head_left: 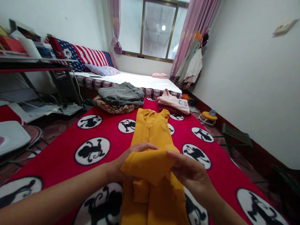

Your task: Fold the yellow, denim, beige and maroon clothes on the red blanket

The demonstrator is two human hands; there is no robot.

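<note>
A mustard-yellow garment (pixel 153 128) lies lengthwise on the red blanket, folded into a long narrow strip with its gathered end pointing away from me. Around its middle, a flap of the cloth is lifted between my two hands. My left hand (pixel 131 156) grips the left side of this raised flap, partly hidden behind the cloth. On the other side my right hand (pixel 191 170) pinches the flap's edge between thumb and fingers. The near end of the garment runs out of view at the bottom.
A red blanket (pixel 65 153) with monkey circles lies beneath. Stacked grey clothes (pixel 122 93) are at its far left, a pink folded garment (pixel 172 101) at its far right. Beyond stands a bed (pixel 138 79); a cluttered desk (pixel 47 59) is left, a green folding stool (pixel 236 136) right.
</note>
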